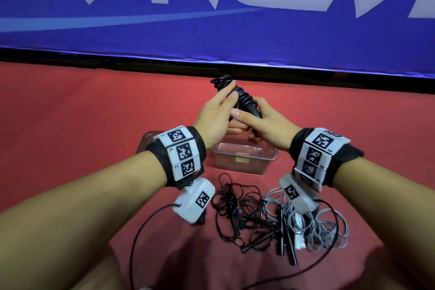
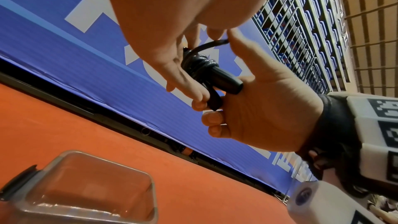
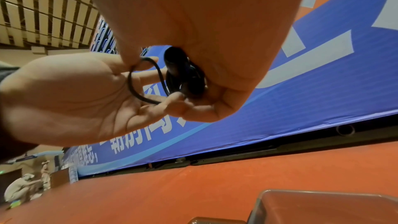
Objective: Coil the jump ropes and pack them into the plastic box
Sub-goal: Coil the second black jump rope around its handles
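A black jump rope [image 1: 243,97], its cord wound round its two handles, is held in the air above the clear plastic box [image 1: 268,156]. My left hand [image 1: 221,106] grips the wound part from the left, and a loose loop of cord [image 3: 146,81] runs across its palm. My right hand [image 1: 249,117] curls round the handle ends [image 2: 224,81] from the right. In the right wrist view the handle ends [image 3: 178,60] poke out under my right palm. The box [image 2: 148,192] holds nothing that shows.
Loose black ropes [image 1: 235,207] and grey ropes [image 1: 324,221] lie tangled on the red cloth near me, with several black handles among them. The box lid [image 1: 144,141] lies left of the box. A blue banner [image 1: 211,30] stands along the table's far edge.
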Demonstrator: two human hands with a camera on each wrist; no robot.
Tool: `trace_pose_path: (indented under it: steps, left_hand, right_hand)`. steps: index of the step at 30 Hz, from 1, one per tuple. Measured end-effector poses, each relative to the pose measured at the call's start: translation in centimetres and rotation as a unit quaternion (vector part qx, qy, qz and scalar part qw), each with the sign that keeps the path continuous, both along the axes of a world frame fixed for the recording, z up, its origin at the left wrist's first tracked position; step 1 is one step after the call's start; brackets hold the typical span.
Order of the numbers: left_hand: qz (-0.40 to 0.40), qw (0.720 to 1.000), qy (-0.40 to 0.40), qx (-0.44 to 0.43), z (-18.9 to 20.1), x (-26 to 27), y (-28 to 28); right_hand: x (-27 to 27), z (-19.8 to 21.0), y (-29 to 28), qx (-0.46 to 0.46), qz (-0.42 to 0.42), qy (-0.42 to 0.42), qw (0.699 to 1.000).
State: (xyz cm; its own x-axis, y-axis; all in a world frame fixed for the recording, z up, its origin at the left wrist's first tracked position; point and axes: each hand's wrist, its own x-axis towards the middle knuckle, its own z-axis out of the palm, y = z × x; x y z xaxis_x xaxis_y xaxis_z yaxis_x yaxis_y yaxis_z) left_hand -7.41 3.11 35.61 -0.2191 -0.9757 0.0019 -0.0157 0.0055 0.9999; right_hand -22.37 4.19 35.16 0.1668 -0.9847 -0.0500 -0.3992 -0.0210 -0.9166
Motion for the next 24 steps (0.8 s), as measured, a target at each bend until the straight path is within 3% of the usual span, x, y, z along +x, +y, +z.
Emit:
trace_pose_path:
  steps: [5,8,14,21,24]
  left_hand:
    - [-0.010,1.000,-0.012,0.006,-0.4,0.4,0.1]
    - [0.024,0.997,-0.065,-0.039,-0.8,0.6,-0.3]
    - [0.080,0.937,-0.252,-0.228,-1.6,1.9,-0.7]
    - [0.153,0.937,-0.211,-0.232,-1.1,1.7,-0.8]
    - [0.138,0.946,-0.191,-0.222,-0.8,1.6,-0.5]
  right_hand:
    - [-0.2,-0.5,-0.7,-0.025,-0.038,-0.025,0.999]
    - [-0.3,-0.6,-1.0,-0.024,-0.047,-0.051,0.997]
    - [-0.2,-0.6,-0.9,-0.032,-0.059,-0.072,0.995]
    - [-0.2,-0.4,-0.9,-0.037,-0.068,-0.096,0.992]
    - [-0.2,-0.5,-1.0,-0.041,-0.072,-0.100,0.992]
